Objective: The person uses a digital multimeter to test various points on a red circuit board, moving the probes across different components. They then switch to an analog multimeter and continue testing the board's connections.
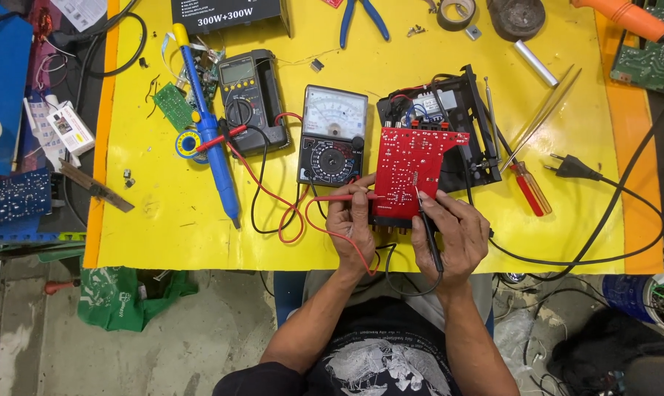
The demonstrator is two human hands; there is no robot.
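- Right hand [453,238] pinches a slim black probe [428,235]; left hand [351,220] pinches a red probe [346,197].
- Both tips touch the flat red circuit board [411,167] on the glossy yellow worktop [163,220].
- Analog meter [332,136] and blue soldering iron [211,136] lie alongside, to the left.

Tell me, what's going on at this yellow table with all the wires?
A person sits at a yellow work mat and holds two meter probes against a red circuit board. The left hand presses the red probe to the board's left edge; the right hand holds the black probe like a pen, tip on the board. The leads run to an analog meter beside it. A digital meter and a blue soldering iron lie to the left, unused.
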